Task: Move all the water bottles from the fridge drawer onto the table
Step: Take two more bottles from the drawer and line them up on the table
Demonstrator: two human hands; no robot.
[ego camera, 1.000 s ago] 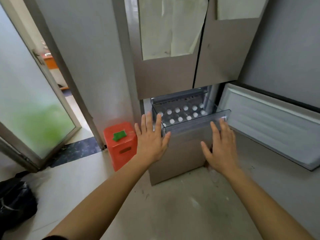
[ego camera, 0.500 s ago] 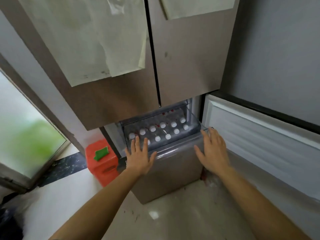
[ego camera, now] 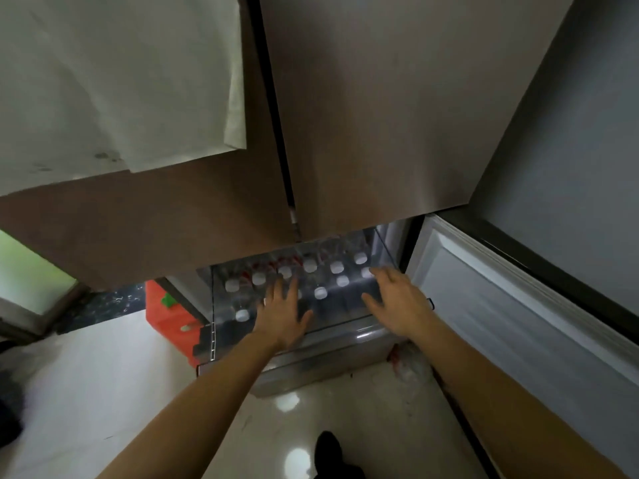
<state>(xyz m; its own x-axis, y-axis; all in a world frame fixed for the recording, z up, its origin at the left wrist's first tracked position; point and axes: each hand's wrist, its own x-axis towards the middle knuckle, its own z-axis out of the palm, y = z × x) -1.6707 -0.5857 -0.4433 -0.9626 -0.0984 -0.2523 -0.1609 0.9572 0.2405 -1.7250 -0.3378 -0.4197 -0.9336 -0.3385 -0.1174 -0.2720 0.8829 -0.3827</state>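
Note:
A clear fridge drawer (ego camera: 345, 331) stands pulled out below the fridge's two upper doors. Several water bottles (ego camera: 320, 292) with white caps stand upright in it, some showing red labels. My left hand (ego camera: 281, 314) reaches over the drawer's front left part with fingers spread, above the bottle caps, holding nothing. My right hand (ego camera: 394, 299) hovers over the drawer's right side, fingers straight, fingertips near a cap at the right edge. Both hands are blurred by motion. No table is in view.
The lower fridge door (ego camera: 518, 312) hangs open to the right of the drawer. An orange box (ego camera: 166, 316) sits on the floor to the left. Paper sheets (ego camera: 121, 81) hang on the upper left door. A glass door (ego camera: 27, 271) is at far left. My shoe (ego camera: 328, 451) shows below.
I have stepped closer to the fridge and the view tilted down. Both hands moved from the drawer's front rim forward over the bottle caps.

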